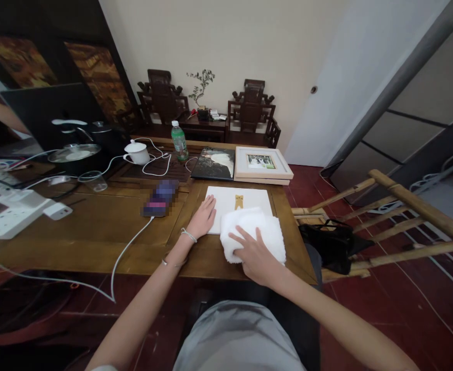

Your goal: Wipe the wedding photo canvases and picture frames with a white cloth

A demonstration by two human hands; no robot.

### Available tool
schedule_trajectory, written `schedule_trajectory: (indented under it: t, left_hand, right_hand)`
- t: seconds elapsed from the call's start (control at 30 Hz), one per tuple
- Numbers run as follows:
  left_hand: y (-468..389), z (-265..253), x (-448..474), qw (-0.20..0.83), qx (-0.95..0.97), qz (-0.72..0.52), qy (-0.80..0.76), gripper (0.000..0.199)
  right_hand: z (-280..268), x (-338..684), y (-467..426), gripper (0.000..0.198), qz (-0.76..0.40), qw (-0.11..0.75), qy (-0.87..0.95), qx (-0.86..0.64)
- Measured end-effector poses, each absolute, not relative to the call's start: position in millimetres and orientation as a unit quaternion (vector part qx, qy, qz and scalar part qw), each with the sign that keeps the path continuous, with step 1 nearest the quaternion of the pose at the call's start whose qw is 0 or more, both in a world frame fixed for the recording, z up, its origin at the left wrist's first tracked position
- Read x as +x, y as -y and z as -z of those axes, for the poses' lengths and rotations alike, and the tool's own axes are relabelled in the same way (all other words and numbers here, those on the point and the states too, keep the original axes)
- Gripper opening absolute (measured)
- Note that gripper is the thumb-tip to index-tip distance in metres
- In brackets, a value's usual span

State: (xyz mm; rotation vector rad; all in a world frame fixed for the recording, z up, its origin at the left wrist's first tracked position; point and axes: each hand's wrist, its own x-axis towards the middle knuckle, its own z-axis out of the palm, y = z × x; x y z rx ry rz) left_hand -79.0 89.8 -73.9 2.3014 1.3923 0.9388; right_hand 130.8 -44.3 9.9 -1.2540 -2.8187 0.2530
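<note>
A white board (259,198) with a small yellow animal figure (239,201) lies flat near the table's right end. My left hand (202,217) rests on the board's left edge, fingers stretched out and nothing held. Over the board's lower right part lies a folded white towel (271,232), hiding that corner and the lower part of the figure. My right hand (255,257) presses on the towel from above with fingers spread, and its thumb side sinks into a fold at the left.
Behind the board lie a dark photo panel (213,164) and stacked light frames (284,167). To the left are a charging phone (159,198), a plastic cup (95,181), a lidded mug (137,153), a bottle (179,140) and a power strip (14,214). A bamboo chair (388,257) stands right.
</note>
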Motion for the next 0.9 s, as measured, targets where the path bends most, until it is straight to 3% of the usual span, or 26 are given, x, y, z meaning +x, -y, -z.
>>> schedule_trajectory:
  t: [0.5, 0.9]
  left_hand:
    - [-92.5, 76.3, -83.1, 0.133, 0.805, -0.330, -0.474, 0.048]
    - [-89.1, 71.5, -79.5, 0.143, 0.796, -0.336, -0.484, 0.048]
  right_hand:
    - [-18.1, 107.3, -87.8, 0.049, -0.028, 0.034, 0.864, -0.501]
    - [-9.5, 117.7, 28.6, 0.044, -0.041, 0.024, 0.922, -0.384]
